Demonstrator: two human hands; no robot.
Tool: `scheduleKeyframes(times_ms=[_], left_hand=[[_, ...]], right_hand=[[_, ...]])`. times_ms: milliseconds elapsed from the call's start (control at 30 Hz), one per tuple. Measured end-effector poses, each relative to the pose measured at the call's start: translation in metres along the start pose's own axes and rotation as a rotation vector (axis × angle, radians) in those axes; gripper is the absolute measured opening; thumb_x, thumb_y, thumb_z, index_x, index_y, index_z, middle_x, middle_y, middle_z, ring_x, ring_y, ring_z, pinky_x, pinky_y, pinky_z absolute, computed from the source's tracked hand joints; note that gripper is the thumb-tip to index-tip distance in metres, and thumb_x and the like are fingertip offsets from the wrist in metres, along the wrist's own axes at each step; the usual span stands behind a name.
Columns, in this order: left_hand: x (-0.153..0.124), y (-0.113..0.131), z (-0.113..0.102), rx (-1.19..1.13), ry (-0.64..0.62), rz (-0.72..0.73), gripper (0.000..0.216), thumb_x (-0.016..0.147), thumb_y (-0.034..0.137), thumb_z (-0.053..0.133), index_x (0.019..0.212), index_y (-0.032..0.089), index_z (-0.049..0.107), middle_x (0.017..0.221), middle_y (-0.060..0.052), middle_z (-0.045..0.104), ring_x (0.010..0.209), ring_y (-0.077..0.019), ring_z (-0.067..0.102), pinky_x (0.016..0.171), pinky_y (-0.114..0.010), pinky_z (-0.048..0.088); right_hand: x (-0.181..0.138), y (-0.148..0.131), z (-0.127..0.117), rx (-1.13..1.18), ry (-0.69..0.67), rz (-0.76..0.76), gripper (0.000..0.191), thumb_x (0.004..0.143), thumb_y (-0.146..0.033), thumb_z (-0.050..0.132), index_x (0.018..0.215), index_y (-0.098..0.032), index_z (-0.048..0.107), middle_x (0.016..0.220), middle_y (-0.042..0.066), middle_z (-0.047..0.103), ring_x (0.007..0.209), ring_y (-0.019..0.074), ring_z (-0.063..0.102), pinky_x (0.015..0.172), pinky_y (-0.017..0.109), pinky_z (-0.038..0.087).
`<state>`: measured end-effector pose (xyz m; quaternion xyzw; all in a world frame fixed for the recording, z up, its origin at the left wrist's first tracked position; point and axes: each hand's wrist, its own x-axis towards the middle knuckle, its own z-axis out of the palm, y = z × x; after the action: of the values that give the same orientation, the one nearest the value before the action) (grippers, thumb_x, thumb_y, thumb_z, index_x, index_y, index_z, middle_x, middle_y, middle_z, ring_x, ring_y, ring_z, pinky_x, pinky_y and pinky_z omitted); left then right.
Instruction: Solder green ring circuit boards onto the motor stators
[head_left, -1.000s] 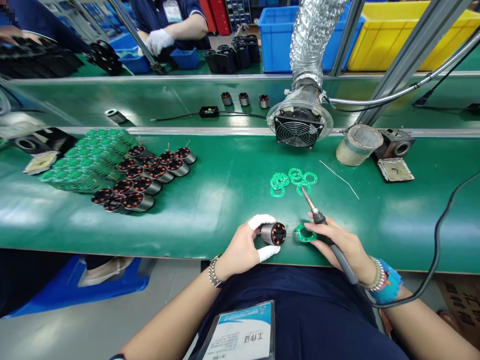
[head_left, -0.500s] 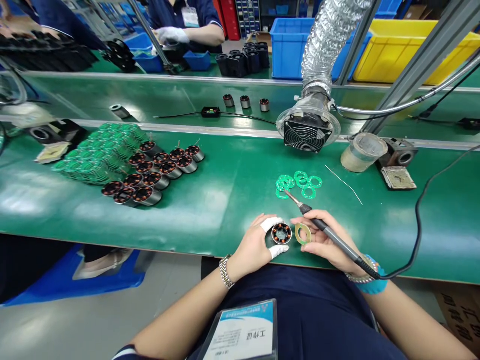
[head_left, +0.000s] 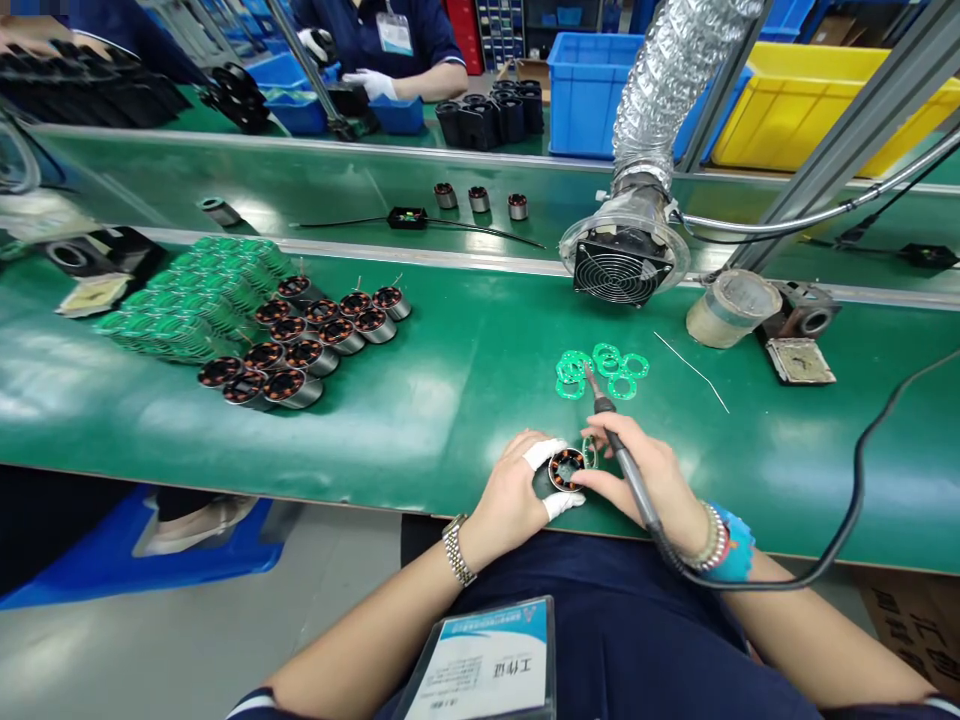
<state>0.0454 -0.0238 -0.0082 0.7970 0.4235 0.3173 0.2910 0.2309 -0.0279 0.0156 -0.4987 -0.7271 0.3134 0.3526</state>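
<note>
My left hand (head_left: pixel 517 487), with white covers on thumb and forefinger, is closed around a motor stator (head_left: pixel 566 469), a metal ring with copper windings facing up. My right hand (head_left: pixel 649 475) holds a soldering iron (head_left: pixel 628 468) with its tip pointing away from me. Its fingers also keep a ring-shaped circuit board (head_left: pixel 590 453) on edge beside the stator, and the thumb reaches to the stator's rim. Several loose green ring boards (head_left: pixel 600 368) lie just beyond the iron's tip.
Several stators (head_left: pixel 307 350) stand left, beside stacked green boards (head_left: pixel 199 300). A fan on a foil duct (head_left: pixel 622 270) hangs ahead. A cup (head_left: pixel 731 308), a solder wire (head_left: pixel 690 370) and an iron holder with sponge (head_left: pixel 800 360) are right. A co-worker's gloved hand (head_left: pixel 371 83) shows across the bench.
My right hand has moved left to the stator and turned the ring board on edge. The soldering iron has swung more upright in view. My left hand still holds the stator.
</note>
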Motion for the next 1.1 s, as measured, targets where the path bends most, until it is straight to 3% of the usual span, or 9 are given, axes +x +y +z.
scheduleKeyframes(times_ms=[167, 333, 600, 667, 800, 967, 1100], left_hand=[[-0.005, 0.001, 0.004, 0.021, 0.053, -0.114, 0.046, 0.068, 0.029, 0.069, 0.106, 0.016, 0.046, 0.099, -0.009, 0.059, 0.091, -0.0223, 0.059, 0.08, -0.038, 0.051], [-0.008, 0.0, 0.003, 0.021, 0.06, -0.131, 0.046, 0.066, 0.026, 0.069, 0.103, 0.017, 0.043, 0.094, -0.008, 0.06, 0.086, -0.0215, 0.062, 0.076, -0.036, 0.052], [-0.011, -0.002, 0.005, 0.024, 0.051, -0.132, 0.045, 0.068, 0.029, 0.069, 0.103, 0.017, 0.044, 0.098, -0.009, 0.06, 0.09, -0.0229, 0.061, 0.079, -0.038, 0.051], [-0.011, -0.005, -0.005, -0.037, -0.019, -0.123, 0.051, 0.067, 0.032, 0.071, 0.108, 0.018, 0.044, 0.101, -0.009, 0.06, 0.092, -0.023, 0.061, 0.081, -0.039, 0.051], [-0.005, -0.011, -0.032, -0.222, -0.275, -0.043, 0.08, 0.057, 0.039, 0.078, 0.124, 0.021, 0.038, 0.12, -0.012, 0.055, 0.11, -0.0261, 0.055, 0.094, -0.04, 0.046], [0.005, -0.011, -0.034, -0.165, -0.25, -0.034, 0.053, 0.073, 0.034, 0.067, 0.121, 0.022, 0.047, 0.117, -0.008, 0.061, 0.107, -0.023, 0.058, 0.094, -0.041, 0.046], [0.005, -0.008, -0.023, -0.137, -0.206, -0.025, 0.051, 0.077, 0.03, 0.064, 0.124, 0.022, 0.047, 0.119, -0.009, 0.06, 0.108, -0.0222, 0.058, 0.093, -0.04, 0.047]], right_hand=[[0.005, -0.006, 0.008, -0.183, -0.079, -0.23, 0.042, 0.079, -0.037, 0.063, 0.113, -0.017, 0.048, 0.091, 0.008, 0.059, 0.081, 0.0198, 0.054, 0.074, 0.036, 0.048], [0.011, -0.003, 0.006, -0.069, -0.209, -0.274, 0.042, 0.079, -0.038, 0.063, 0.112, -0.016, 0.048, 0.093, 0.007, 0.056, 0.083, 0.0176, 0.054, 0.074, 0.031, 0.048], [0.017, 0.003, 0.003, -0.044, -0.245, -0.297, 0.044, 0.076, -0.044, 0.063, 0.109, -0.017, 0.052, 0.092, 0.007, 0.056, 0.083, 0.0168, 0.055, 0.075, 0.03, 0.048], [0.018, 0.004, 0.003, -0.036, -0.252, -0.288, 0.045, 0.075, -0.045, 0.064, 0.108, -0.016, 0.052, 0.092, 0.006, 0.056, 0.083, 0.0169, 0.054, 0.075, 0.03, 0.048], [0.018, 0.007, 0.003, 0.025, -0.266, -0.301, 0.047, 0.074, -0.043, 0.067, 0.11, -0.017, 0.05, 0.096, 0.006, 0.057, 0.088, 0.0171, 0.054, 0.078, 0.03, 0.047], [0.017, 0.011, 0.004, 0.021, -0.248, -0.331, 0.051, 0.075, -0.043, 0.066, 0.114, -0.016, 0.048, 0.096, 0.007, 0.056, 0.086, 0.0169, 0.054, 0.076, 0.031, 0.049], [0.008, 0.014, -0.002, -0.033, -0.203, -0.39, 0.058, 0.074, -0.046, 0.065, 0.119, -0.015, 0.045, 0.1, 0.01, 0.056, 0.09, 0.0197, 0.055, 0.076, 0.034, 0.051]])
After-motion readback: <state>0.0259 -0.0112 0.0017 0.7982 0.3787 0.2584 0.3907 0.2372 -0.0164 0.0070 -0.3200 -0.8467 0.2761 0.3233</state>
